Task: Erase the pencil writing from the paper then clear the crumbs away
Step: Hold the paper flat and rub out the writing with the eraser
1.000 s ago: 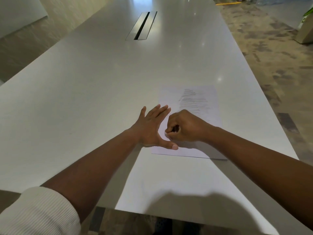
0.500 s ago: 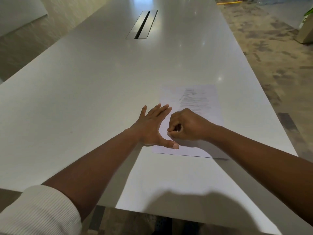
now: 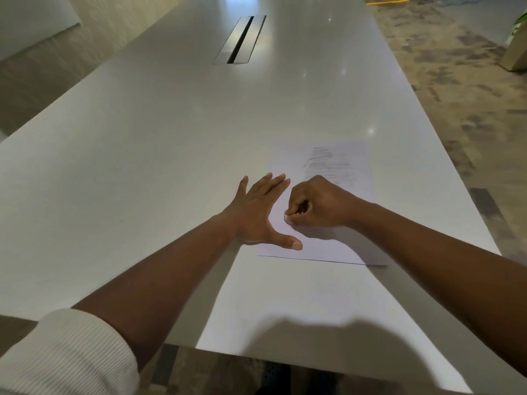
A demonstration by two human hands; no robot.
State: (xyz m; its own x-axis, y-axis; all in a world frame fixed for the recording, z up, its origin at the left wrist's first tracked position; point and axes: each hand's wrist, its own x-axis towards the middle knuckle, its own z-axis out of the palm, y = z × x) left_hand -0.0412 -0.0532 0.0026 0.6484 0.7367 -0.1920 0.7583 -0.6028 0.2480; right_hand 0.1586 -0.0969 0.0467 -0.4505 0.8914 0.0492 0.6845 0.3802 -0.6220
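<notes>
Lying flat on the white table (image 3: 142, 166), the paper (image 3: 322, 246) sits near the table's right edge and close to its near edge. Landmark for all positions: the paper.

Pencil writing (image 3: 326, 163): grey scribbled lines on the far half of the paper, centre to right. Near half looks bare, partly in shadow.

Left hand (image 3: 256, 215): flat, palm down, fingers straight and spread wide. It presses on the paper's left edge; fingertips reach onto the sheet, thumb stretched across its near left corner. Palm mostly on the table just left of the paper.

Right hand (image 3: 316, 203): curled into a loose fist over the middle of the paper, just right of the left hand's fingers. Fingertips pinch something small and pale at the sheet's surface; too little of it shows to name it for certain. The pinched tip touches the paper nearer than the pencil writing.

Crumbs: cannot tell, too small.

Beyond the paper, far up the table's centre, a metal cable slot (image 3: 239, 39) is set into the top. Right of the paper, past the table edge, patterned carpet (image 3: 456, 81). White ribbed sleeve (image 3: 65, 354) on the left arm, nearest the camera.
</notes>
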